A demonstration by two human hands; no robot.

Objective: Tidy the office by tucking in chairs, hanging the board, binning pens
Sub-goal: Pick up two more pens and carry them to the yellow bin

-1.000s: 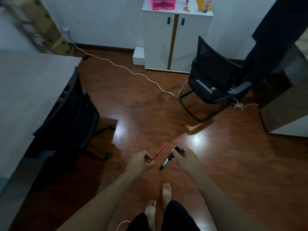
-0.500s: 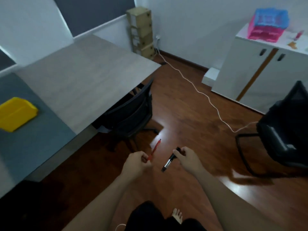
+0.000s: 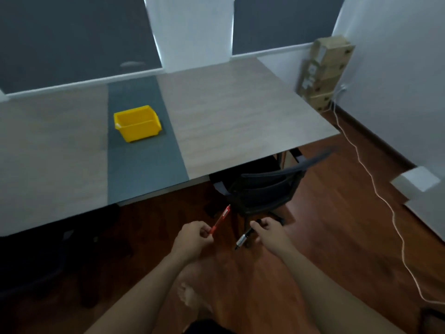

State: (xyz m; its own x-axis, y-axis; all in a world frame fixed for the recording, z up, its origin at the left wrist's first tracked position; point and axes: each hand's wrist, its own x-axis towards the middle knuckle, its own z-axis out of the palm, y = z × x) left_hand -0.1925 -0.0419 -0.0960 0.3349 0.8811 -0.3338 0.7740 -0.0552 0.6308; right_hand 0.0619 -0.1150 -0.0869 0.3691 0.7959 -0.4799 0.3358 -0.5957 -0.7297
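My left hand (image 3: 192,239) is closed around the lower end of a red pen (image 3: 221,219), which points up and to the right. A black marker (image 3: 243,238) with a silver band hangs tip down from my right hand (image 3: 271,233). Both hands are held over the wooden floor, in front of the desk. A yellow bin (image 3: 136,122) stands on the dark grey strip of the desk (image 3: 228,112), well beyond my hands and to the left. Pushed under the desk's right part is a black mesh chair (image 3: 266,189), just behind the pens.
A white cable (image 3: 375,189) runs across the floor on the right. Cardboard boxes (image 3: 322,73) are stacked in the far right corner. A white cabinet's corner (image 3: 426,206) shows at the right edge. Another dark chair (image 3: 48,256) sits under the desk at the left.
My view has swung left, from the cabinet and the loose chair to the desk with the yellow bin. Both hands keep the same hold on the pens.
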